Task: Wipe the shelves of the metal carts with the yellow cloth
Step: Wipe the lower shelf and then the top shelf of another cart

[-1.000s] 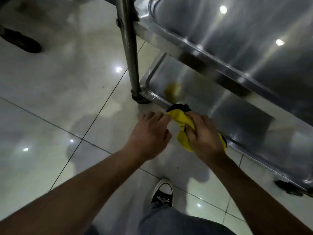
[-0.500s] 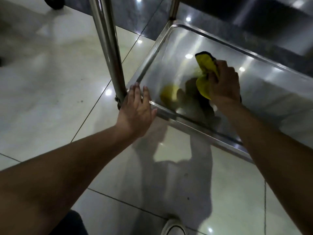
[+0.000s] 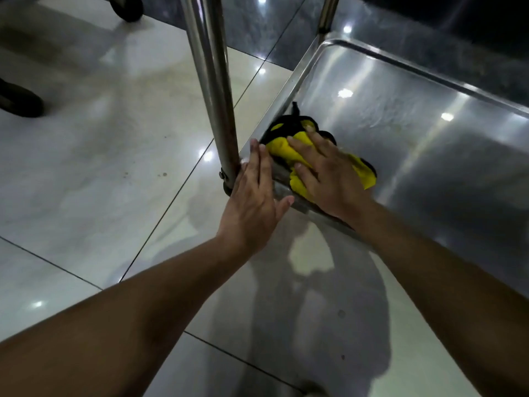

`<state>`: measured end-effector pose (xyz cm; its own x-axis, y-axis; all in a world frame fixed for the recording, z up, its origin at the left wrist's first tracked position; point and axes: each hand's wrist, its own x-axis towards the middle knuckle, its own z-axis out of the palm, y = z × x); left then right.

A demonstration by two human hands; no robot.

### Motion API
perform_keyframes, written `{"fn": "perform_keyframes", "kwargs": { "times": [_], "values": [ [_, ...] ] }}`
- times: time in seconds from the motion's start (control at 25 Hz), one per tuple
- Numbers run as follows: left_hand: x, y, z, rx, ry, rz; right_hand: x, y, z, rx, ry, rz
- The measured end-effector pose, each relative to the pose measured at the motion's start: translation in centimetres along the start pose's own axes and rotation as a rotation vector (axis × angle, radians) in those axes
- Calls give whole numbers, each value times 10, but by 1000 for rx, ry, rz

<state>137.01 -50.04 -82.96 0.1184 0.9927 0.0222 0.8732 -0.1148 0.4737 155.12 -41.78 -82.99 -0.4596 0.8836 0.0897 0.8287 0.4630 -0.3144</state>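
Observation:
The yellow cloth point(image 3: 282, 149), edged in black, lies bunched in the near left corner of the metal cart's bottom shelf point(image 3: 400, 133). My right hand point(image 3: 326, 173) presses flat on the cloth with straight fingers spread over it. My left hand point(image 3: 253, 196) rests with straight fingers against the shelf's front rim, beside the cart's upright steel post point(image 3: 213, 81).
Glossy pale floor tiles point(image 3: 100, 167) lie left of and in front of the cart. Black caster wheels point(image 3: 127, 7) of other carts stand at the upper left. A second thin post point(image 3: 327, 15) rises at the shelf's far left corner. Dark floor lies behind the shelf.
My right hand has carried the cloth from the middle of the shelf toward the near left corner and flattened onto it. My left hand stays at the front rim.

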Motion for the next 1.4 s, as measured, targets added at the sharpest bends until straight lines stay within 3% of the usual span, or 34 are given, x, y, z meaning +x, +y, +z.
{"fn": "perform_keyframes", "kwargs": {
  "times": [0.08, 0.2, 0.24, 0.4, 0.48, 0.64, 0.76, 0.84, 0.96, 1.04, 1.16, 1.2, 1.32, 1.4],
  "values": [
    [1, 1, 0, -89, 18, -25, 16, 15, -9, -7, -53, -33],
    [2, -1, 1, -167, 43, -41, 51, 25, -17, 18, 6, 299],
    [3, -1, 1, -169, 45, -43, 55, 15, -12, 15, 30, 331],
    [3, -1, -1, -117, 30, -39, 20, -33, 1, 162, 28, 43],
    [3, 0, -3, -126, 25, -54, 0, -20, -8, 180, -6, 68],
    [1, 1, -1, -124, 39, -59, -48, 25, -18, -36, 117, 342],
    [2, -2, 3, -105, 60, -67, -32, 18, -7, -120, 194, 617],
    [2, -2, 3, -100, 53, -57, -7, -4, 0, -136, 155, 473],
    [2, -2, 3, -85, 56, -48, 12, -17, 5, -61, 48, 32],
    [3, -2, 3, -109, 60, -54, 35, -3, 1, -56, 52, 33],
    [2, -2, 5, -119, 70, -57, 67, 8, -5, -66, 89, 359],
    [1, -3, 6, -114, 66, -50, 64, -1, -1, -56, 81, 330],
    [-2, -5, 7, -88, 66, -49, 26, -24, 11, 4, 24, -68],
    [-3, -5, 6, -96, 80, -52, 35, -7, 3, -27, 33, -91]
  ]
}}
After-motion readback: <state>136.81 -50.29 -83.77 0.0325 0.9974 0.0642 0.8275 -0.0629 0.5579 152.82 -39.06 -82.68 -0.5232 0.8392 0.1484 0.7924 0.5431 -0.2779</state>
